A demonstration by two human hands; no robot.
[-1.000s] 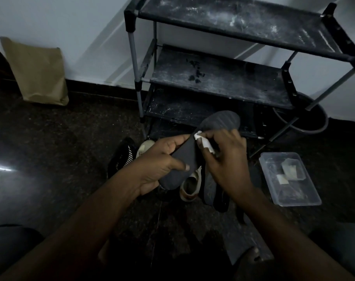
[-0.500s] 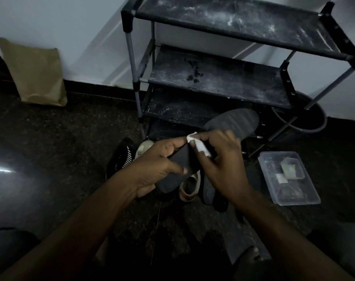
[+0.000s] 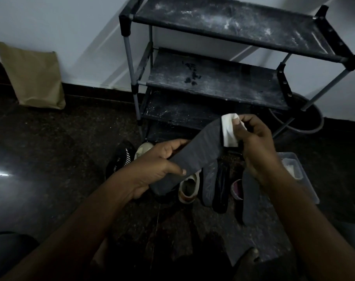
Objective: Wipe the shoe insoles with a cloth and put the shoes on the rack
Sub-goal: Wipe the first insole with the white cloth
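Toe end of the insole point(image 3: 195, 155) is covered by the cloth point(image 3: 229, 130); the thumb of the left hand point(image 3: 160, 167) hides a strip of its edge. Part of the cloth goes under the fingers of the right hand point(image 3: 257, 147), so its full shape can't be told. Rack point(image 3: 213, 82): top shelf cut by upper edge, right corner cut by right edge, lowest shelf partly behind insole & hands. Plastic box point(image 3: 300, 169) is mostly behind the right wrist; contents too dim to tell. White shoe point(image 3: 188, 187): front part hidden behind left hand & insole. Dark shoes point(image 3: 215, 183) beside it merge w/ the floor, so I can't count them. Both forearms are cut by the bottom edge.
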